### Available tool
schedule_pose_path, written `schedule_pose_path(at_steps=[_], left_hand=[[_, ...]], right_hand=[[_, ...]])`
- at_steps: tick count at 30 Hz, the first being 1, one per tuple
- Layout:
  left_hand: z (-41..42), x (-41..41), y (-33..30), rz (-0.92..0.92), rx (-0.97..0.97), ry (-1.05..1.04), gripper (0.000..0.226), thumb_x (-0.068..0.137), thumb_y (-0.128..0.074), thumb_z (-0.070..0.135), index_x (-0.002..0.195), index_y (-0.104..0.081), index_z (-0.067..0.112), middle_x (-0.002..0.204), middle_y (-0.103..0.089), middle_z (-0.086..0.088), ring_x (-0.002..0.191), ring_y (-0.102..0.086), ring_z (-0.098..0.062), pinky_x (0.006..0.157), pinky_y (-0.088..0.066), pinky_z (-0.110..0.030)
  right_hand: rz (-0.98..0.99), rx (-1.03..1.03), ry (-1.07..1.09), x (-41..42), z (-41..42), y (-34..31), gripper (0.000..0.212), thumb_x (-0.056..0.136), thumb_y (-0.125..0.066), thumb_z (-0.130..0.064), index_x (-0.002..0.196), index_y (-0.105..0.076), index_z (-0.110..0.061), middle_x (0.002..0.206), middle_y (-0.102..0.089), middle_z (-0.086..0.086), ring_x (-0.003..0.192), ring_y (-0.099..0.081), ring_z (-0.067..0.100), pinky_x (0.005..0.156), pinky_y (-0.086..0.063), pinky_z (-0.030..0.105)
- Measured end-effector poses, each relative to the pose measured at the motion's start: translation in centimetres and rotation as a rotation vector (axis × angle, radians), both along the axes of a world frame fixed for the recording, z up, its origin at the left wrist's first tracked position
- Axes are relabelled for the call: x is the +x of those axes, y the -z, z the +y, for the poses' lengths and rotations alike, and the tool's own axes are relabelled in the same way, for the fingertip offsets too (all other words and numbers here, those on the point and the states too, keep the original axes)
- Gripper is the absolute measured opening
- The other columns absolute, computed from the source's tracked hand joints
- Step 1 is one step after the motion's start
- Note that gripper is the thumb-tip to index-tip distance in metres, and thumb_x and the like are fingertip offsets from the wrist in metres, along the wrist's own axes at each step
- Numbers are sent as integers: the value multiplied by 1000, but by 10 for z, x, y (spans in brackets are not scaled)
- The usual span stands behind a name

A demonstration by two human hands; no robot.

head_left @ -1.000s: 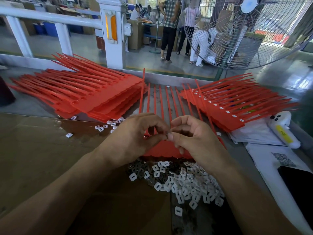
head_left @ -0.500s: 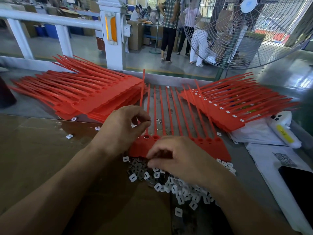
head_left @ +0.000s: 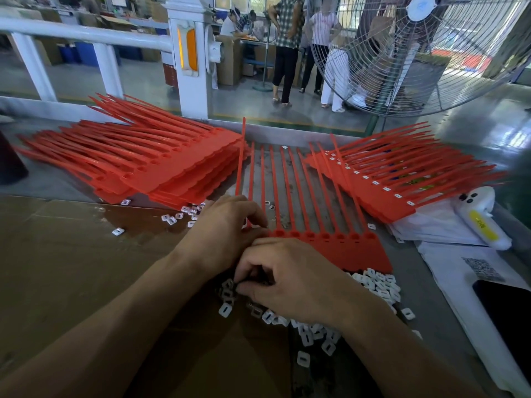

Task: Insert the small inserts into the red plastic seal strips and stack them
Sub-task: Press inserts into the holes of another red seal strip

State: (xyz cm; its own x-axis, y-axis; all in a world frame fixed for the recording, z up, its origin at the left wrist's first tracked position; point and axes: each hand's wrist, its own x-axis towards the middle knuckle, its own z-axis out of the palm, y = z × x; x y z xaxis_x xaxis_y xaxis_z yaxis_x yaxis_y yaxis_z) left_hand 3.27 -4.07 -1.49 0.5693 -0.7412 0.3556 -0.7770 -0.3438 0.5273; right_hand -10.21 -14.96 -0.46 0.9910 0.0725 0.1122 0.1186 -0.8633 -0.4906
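Glossy red ribbed strips (head_left: 330,248), white inserts (head_left: 379,285)

The hands (head_left: 258,254) hide the seal strip's (head_left: 344,248) left end.

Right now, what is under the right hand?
Under the right hand lies a heap of small white inserts, spilling out past the wrist and the red strip sheet. The curled fingers dig into it; whether they pinch one is hidden.
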Motion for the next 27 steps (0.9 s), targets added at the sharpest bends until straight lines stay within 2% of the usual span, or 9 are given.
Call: schedule_pose_path(at_steps=[4, 10, 16, 19, 22, 27], left_hand=[[-1, 1, 0, 4, 15, -20, 10, 89, -75, 32, 95, -76, 24, 98, -64, 6, 100, -55, -16, 97, -42, -45], [-2, 2, 3, 33, 23, -30, 7, 91, -73, 30, 95, -76, 26, 96, -63, 9, 98, -56, -16, 97, -43, -47], [3, 4, 2, 32, 37, 0, 10, 91, -72, 29, 100, -77, 28, 98, -65, 10, 99, -58, -16, 97, -45, -47], [4, 3, 1, 15, 50, 5, 11, 92, -72, 29, 102, -77, 30, 100, -64, 11, 100, -57, -15, 96, -45, -46], [5, 4, 0, -1, 63, 13, 11, 92, -73, 29, 102, -76, 32, 102, -65, 12, 102, -57, -13, 98, -46, -45], [9, 4, -1, -23, 75, 37, 13, 94, -70, 27, 103, -76, 34, 102, -64, 13, 102, -56, -12, 97, -46, -45]], right_hand=[[22, 92, -1, 0, -6, 0, 8, 96, -72, -27, 102, -75, -30, 102, -66, -19, 95, -63, -3, 82, -51, 17], [32, 230, 4, 0, -16, 3, 15, 96, -72, -21, 108, -79, -28, 107, -70, -17, 103, -66, -2, 92, -52, 19], [-116, 431, 195, -3, -27, 3, 17, 93, -75, -20, 101, -79, -35, 97, -75, -23, 94, -69, -7, 84, -49, 7], [-188, 499, 363, -2, -36, 5, 19, 92, -76, -22, 96, -79, -40, 83, -72, -29, 81, -66, -12, 71, -48, 10], [-202, 524, 480, -1, -43, 9, 23, 94, -74, -18, 98, -79, -40, 87, -74, -28, 80, -65, -14, 76, -47, 15], [-194, 441, 552, 5, -47, 14, 20, 94, -74, -15, 104, -79, -31, 94, -75, -19, 87, -66, -11, 79, -48, 11]])
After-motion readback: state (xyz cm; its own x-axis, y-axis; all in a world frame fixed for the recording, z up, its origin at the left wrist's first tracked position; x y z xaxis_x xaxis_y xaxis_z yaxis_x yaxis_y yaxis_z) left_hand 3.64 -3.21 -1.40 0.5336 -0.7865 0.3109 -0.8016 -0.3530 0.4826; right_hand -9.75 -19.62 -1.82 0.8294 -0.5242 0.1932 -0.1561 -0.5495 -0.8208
